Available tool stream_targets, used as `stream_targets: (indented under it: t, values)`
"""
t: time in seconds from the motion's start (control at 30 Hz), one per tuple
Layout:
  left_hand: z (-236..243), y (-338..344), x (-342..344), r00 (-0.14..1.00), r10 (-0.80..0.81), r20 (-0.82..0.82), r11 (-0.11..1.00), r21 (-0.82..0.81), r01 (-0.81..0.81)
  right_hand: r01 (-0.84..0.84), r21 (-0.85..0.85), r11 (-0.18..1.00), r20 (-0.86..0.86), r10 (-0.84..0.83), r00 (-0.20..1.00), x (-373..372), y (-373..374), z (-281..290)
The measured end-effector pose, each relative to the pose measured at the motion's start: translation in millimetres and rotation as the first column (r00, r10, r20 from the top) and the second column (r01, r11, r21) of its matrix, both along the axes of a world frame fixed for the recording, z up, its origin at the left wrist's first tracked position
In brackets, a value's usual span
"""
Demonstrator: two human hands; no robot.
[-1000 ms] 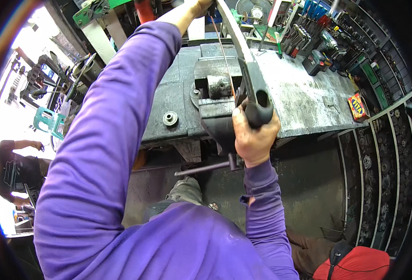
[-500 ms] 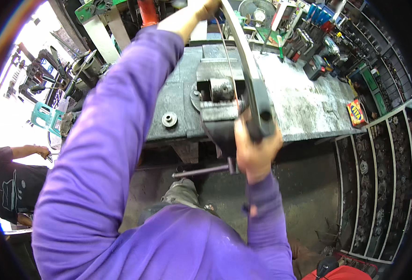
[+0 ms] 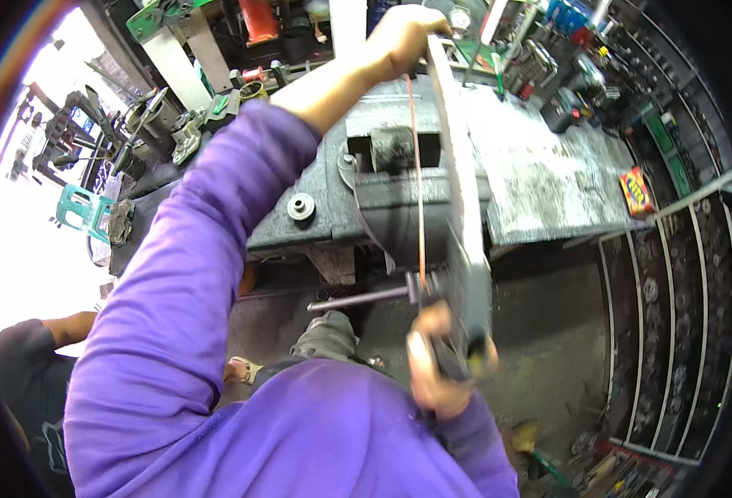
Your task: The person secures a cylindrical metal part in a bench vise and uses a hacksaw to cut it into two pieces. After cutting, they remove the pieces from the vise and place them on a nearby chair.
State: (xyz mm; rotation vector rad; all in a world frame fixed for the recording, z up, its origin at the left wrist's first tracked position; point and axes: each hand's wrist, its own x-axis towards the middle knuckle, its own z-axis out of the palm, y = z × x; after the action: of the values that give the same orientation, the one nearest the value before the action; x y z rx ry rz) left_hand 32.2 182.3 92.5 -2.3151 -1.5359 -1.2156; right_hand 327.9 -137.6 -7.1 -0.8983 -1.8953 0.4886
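Observation:
A hacksaw (image 3: 463,178) runs from far to near in front of me, its thin orange-red blade on the left side of the frame. My left hand (image 3: 409,37) is closed around the far end of the frame. At the near end my right hand (image 3: 439,365) grips the dark handle, a little blurred. Below the blade stands a bench vise (image 3: 403,199) with a round metal piece (image 3: 391,149) between its jaws. The blade passes over the vise beside this piece; whether it touches it, I cannot tell. A flanged metal part (image 3: 301,207) sits on the bench left of the vise.
The vise's bar (image 3: 362,299) juts out over the floor. Power tools (image 3: 561,112) stand on the right of the workbench (image 3: 540,199), near a red and yellow box (image 3: 634,192). Racks of metal parts (image 3: 664,307) line the right side. Another person (image 3: 38,373) is at lower left.
The hacksaw has come back toward me, with both hands moving nearer and the right hand now in front of the vise. The person at the left has shifted lower in view.

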Motion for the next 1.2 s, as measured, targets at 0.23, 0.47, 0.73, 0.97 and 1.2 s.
stream_targets:
  t: [0.23, 0.47, 0.73, 0.97, 1.2]
  values:
    - [1, -23, 14, 0.997, 0.038, 0.063, 0.967, 0.25, -0.052, -0.231, -0.228, 0.946, -0.397, 0.126, 0.909, 13, 3, 8]
    - [17, -92, 46, 0.923, 0.027, 0.383, 0.992, -0.122, 0.021, -0.194, -0.413, 0.89, -0.468, -0.024, 0.883, 42, -29, -16]
    - [14, 22, -22, 0.987, -0.061, 0.15, 0.961, 0.275, 0.018, -0.1, -0.13, 0.986, -0.394, 0.041, 0.918, -28, 50, 52]
    - [34, 49, -53, 0.988, 0.029, 0.15, 0.994, 0.099, -0.045, -0.226, -0.333, 0.915, -0.515, 0.025, 0.857, -37, 80, 23]
    - [-14, -66, 27, 0.97, 0.001, 0.241, 0.995, 0.095, -0.025, -0.241, -0.153, 0.958, -0.448, 0.151, 0.881, 29, -17, 38]
